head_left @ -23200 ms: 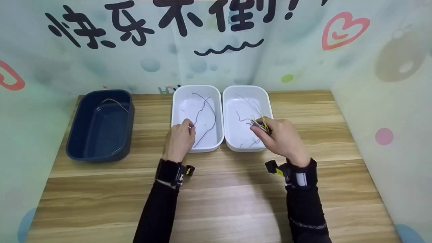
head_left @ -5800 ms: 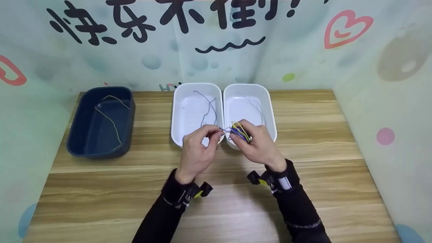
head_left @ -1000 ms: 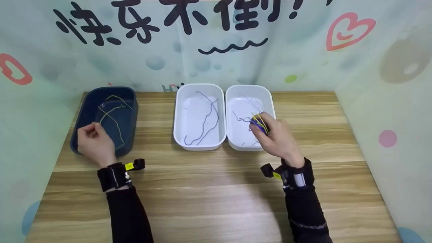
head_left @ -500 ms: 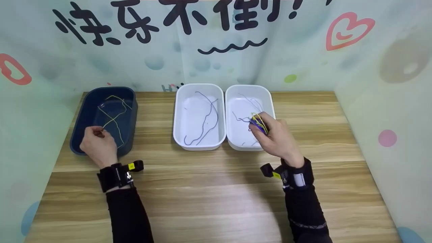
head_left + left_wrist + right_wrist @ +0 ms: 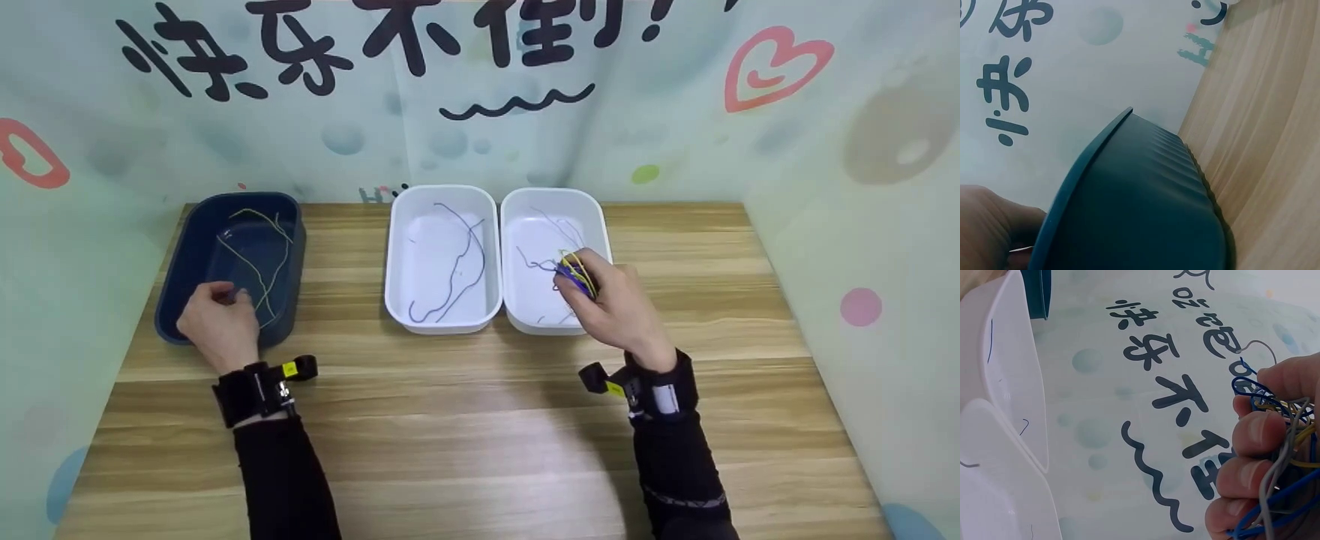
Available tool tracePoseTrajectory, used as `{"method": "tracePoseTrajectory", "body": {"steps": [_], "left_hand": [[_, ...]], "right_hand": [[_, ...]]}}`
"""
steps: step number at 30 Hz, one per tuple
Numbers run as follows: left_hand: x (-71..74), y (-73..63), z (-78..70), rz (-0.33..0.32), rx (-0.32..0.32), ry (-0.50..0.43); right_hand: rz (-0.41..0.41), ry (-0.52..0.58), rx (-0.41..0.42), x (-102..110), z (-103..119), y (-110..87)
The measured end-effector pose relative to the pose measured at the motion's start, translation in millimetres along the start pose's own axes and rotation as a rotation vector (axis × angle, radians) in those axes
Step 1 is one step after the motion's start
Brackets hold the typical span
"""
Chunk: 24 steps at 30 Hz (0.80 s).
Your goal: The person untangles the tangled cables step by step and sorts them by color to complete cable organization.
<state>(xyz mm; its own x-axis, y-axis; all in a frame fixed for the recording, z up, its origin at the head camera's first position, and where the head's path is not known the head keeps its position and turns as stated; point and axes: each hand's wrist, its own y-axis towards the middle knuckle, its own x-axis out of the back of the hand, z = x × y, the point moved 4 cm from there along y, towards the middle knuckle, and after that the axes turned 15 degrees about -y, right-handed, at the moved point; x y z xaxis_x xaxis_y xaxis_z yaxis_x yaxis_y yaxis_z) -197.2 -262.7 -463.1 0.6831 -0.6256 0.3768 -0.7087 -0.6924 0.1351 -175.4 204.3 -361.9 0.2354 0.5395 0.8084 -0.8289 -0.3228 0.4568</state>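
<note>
My left hand [image 5: 219, 322] hovers over the near left part of the dark blue bin [image 5: 196, 259], thumb and forefinger parted, with no wire visible between them. Thin yellow wires [image 5: 246, 261] lie crossed inside that bin. In the left wrist view, the bin's outer wall [image 5: 1140, 197] hides most of the hand [image 5: 985, 230]. My right hand [image 5: 622, 307] grips a tangled bundle of blue, yellow and grey wires [image 5: 576, 277] above the right white bin [image 5: 600, 217]. In the right wrist view, curled fingers [image 5: 1241, 478] wrap round the bundle [image 5: 1292, 433], loops sticking out.
The left white bin [image 5: 397, 262] holds blue wires [image 5: 454, 270] and stands beside the right one. Grey wires [image 5: 559, 225] lie in the right white bin. All bins stand on a wooden table [image 5: 465, 435] before a printed backdrop [image 5: 480, 142].
A yellow wire has left my left fingers and now lies in the dark blue bin; the finger and thumb have parted. The right hand stays in place with its bundle.
</note>
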Motion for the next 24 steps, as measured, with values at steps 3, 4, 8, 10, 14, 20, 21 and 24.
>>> {"method": "tracePoseTrajectory", "body": {"steps": [3, 4, 8, 10, 14, 20, 21, 24], "left_hand": [[-0.5, 0.2, -1.0, -0.005, -0.005, -0.007], [-0.7, -0.1, -1.6, -0.01, -0.012, -0.015], [-2.1, -2.2, -5.5, -0.027, -0.044, -0.044], [-3.4, -3.7, -8.2, -0.026, -0.056, -0.059], [-9.2, -7.3, -15.6, -0.015, -0.083, -0.06], [-25.8, -17.5, -35.2, 0.037, -0.163, -0.096], [-29.0, -20.3, -39.7, 0.046, -0.183, -0.113], [-38.5, -32.3, -55.7, 0.076, -0.272, -0.18]], "right_hand": [[-0.004, 0.0, 0.003, 0, 0, -0.2], [-0.006, 0.001, 0.004, 1, 0, -0.1], [-0.006, 0.007, 0.009, 2, 0, 0.2], [-0.007, 0.007, 0.009, 2, 0, 0.1], [-0.02, 0.001, -0.002, 5, -3, -0.2], [-0.057, -0.001, -0.025, 11, -8, -1.0], [-0.061, -0.001, -0.026, 11, -8, -1.1], [-0.068, -0.003, -0.028, 12, -10, -1.2]]}}
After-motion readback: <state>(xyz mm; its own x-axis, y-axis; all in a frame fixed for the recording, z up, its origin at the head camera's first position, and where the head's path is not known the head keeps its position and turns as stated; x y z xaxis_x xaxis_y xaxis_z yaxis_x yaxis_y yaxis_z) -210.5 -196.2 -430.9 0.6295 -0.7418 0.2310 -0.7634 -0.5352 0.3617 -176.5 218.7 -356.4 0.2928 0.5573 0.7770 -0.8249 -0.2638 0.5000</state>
